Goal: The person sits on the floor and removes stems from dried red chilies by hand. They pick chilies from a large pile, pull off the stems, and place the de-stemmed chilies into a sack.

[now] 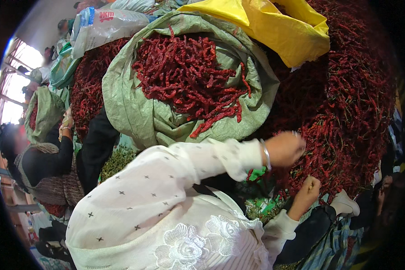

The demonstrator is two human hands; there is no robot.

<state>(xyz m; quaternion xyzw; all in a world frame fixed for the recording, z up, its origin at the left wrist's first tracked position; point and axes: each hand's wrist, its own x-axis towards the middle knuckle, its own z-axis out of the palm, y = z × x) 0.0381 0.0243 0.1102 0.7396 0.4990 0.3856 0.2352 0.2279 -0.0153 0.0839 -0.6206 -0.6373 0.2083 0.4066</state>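
Observation:
My left hand (285, 149), with a silver bangle at the wrist, is blurred over the near side of a large heap of dried red chillies (351, 111). Its fingers look curled, but what they hold is hidden. Below it, my right hand (305, 194) is closed with thumb and fingertips together at the heap's lower edge. Nothing shows plainly in its grip. A pale green woven sack (131, 111) stands beside my left arm, its mouth rolled open, with stemless red chillies (189, 74) piled inside. Many chillies in the heap carry thin pale stems.
A yellow sack (287, 37) lies over the heap's far side. Green-brown stems (116, 162) are piled below the green sack. A person (47, 165) sits at the left near another chilli heap (91, 87). A white printed plastic bag (108, 28) lies above that heap.

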